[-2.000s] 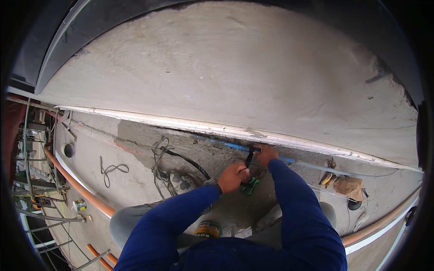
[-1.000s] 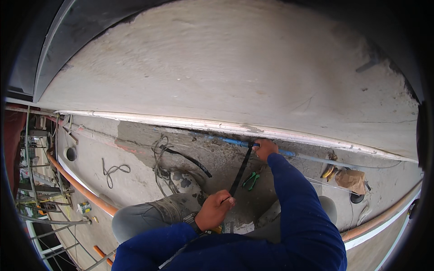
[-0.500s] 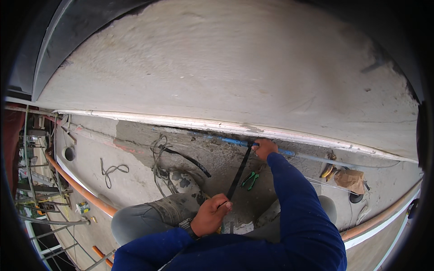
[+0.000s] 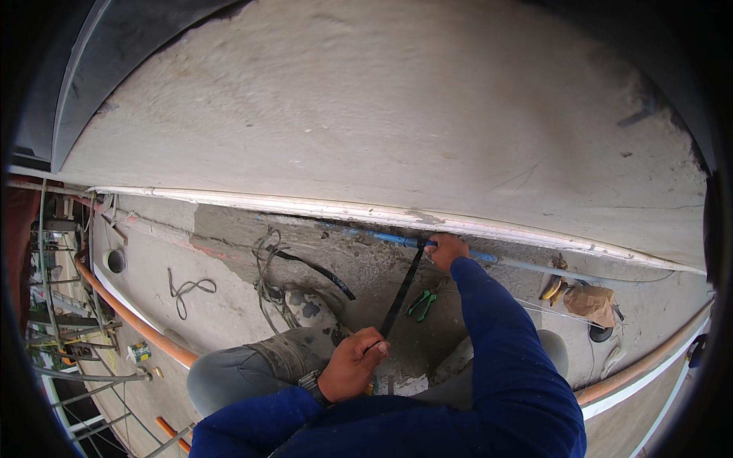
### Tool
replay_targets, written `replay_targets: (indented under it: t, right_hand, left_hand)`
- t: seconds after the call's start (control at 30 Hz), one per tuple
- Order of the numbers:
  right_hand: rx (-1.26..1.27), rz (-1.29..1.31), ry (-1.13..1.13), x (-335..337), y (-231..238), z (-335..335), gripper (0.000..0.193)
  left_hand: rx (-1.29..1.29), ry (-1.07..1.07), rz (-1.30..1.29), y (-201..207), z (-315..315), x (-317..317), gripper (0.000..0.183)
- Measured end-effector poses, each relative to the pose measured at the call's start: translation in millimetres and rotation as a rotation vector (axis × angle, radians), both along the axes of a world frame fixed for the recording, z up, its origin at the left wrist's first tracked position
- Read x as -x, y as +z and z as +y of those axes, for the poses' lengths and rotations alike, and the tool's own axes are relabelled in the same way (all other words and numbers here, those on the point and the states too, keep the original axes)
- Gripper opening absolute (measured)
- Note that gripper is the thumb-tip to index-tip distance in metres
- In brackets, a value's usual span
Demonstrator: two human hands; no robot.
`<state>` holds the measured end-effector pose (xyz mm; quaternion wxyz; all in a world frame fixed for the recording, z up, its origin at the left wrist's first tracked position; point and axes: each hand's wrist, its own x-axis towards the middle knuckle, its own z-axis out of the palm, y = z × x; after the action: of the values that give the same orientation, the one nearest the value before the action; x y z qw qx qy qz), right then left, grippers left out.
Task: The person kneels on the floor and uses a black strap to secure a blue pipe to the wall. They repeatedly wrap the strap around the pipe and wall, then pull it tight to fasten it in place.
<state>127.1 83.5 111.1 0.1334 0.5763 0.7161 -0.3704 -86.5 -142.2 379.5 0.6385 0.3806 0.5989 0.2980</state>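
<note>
A blue pipe [image 4: 393,239] runs along the foot of the wall, in a wet groove. From it a black flat strip [image 4: 402,296] stretches taut toward me, and its near end is gripped in my left hand [image 4: 353,365]. Its far end meets the pipe beside my right hand [image 4: 448,250], whose fingers are closed around the pipe; some of them are hidden. Between my legs lie pliers with green handles [image 4: 421,304], jaws out of my hands' reach of contact. A second black strip [image 4: 317,269] rests on the floor to the left.
Grey rope [image 4: 267,267] lies tangled by my left boot, with another loop [image 4: 183,294] farther left. A brown paper bag [image 4: 589,305] sits at the right near yellow-handled tools [image 4: 551,287]. An orange pipe [image 4: 141,317] and metal scaffolding [image 4: 84,374] are at the left.
The strip stays taut between the pipe and my left hand. My left hand has shifted very slightly to the left; my right hand keeps its place on the pipe.
</note>
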Motion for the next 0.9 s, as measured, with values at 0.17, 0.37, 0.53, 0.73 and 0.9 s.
replay_targets:
  t: [0.17, 0.37, 0.53, 0.73, 0.9]
  right_hand:
    - [0.001, 0.004, -0.006, -0.9, -2.5, -0.2, 0.044]
    - [-0.035, 0.007, -0.002, -0.1, -0.1, -1.7, 0.042]
    - [-0.042, 0.014, -0.014, -1.8, -4.3, -1.7, 0.040]
    - [-0.069, 0.026, -0.018, -4.1, -12.2, -3.3, 0.041]
    - [-0.042, 0.030, -0.007, -0.3, -1.4, -2.3, 0.042]
  left_hand:
    - [-0.031, 0.006, -0.004, 1.2, 1.1, 1.0, 0.026]
    - [-0.027, 0.007, 0.025, 7.7, 2.9, 2.6, 0.025]
    - [-0.047, 0.001, 0.034, 6.0, 2.2, 3.7, 0.023]
    - [-0.029, 0.014, 0.056, 6.4, 2.4, 5.4, 0.021]
    - [-0.093, 0.033, 0.070, 4.3, 12.6, 16.2, 0.022]
